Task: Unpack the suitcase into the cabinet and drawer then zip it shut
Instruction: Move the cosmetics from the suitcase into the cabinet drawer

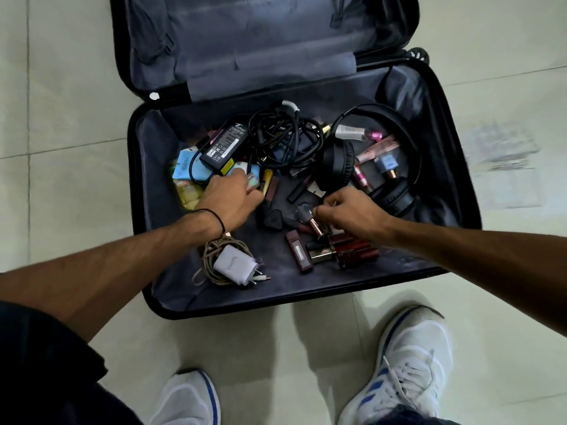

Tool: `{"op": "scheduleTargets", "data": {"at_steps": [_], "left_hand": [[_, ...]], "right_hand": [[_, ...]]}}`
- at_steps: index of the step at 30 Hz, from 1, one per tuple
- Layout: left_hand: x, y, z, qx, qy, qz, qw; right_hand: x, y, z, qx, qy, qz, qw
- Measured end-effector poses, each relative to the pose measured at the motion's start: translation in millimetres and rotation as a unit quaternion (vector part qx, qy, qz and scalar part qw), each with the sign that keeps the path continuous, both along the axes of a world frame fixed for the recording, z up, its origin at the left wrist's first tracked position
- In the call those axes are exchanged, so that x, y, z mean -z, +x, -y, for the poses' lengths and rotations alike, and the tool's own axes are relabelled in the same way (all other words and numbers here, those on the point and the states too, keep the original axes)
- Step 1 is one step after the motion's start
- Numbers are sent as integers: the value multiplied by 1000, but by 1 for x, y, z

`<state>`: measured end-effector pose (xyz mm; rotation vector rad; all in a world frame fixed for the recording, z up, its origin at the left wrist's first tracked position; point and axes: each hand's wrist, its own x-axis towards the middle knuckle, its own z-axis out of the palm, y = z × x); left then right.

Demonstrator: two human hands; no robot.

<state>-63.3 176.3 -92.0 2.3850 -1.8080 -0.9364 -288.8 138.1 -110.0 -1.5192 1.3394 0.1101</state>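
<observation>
Black hard-shell suitcase lies open on a pale tiled floor, lid propped up at the far side, grey lining showing. A person stands at its near edge in white sneakers w/ blue trim. Both hands are inside the lower half, among the contents still packed there. The right hand pinches a rose-gold lipstick tube by its upper end, fingers curled, just above a cluster of dark red lipstick tubes. The left hand (black thread bracelet at the wrist) reaches fwd, fingers bent down over small pale items beside a black power adapter brick; whether it grips anything can't be told. A tangle of black cables sits centre-back, with black over-ear headphones to the right among pink cosmetics. A white charger plug w/ coiled beige cable lies near the front, beside the left forearm.
</observation>
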Motion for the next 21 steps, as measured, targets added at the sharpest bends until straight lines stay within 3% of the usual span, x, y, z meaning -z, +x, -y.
{"op": "scheduleTargets", "data": {"at_steps": [4, 8, 13, 15, 18, 21], "left_hand": [[2, -22, 0, -72, -15, -150, 986], [-5, -42, -1, -58, -69, -199, 976], [-16, -56, 10, -65, -142, -221, 963], [-18, -62, 12, -67, -144, -212, 964], [-21, -73, 11, -87, -133, -249, 955], [-22, -81, 10, -89, -119, -260, 954]], "right_hand": [[-11, -5, -3, -4, -47, -36, 998], [-19, -12, -1, 86, -106, -26, 990], [-46, -26, 52, 176, -255, 24, 950], [-51, -33, 79, 143, -265, -16, 953], [-38, -44, 105, 22, -165, -145, 975], [-16, -42, 98, -77, -133, -215, 965]]}}
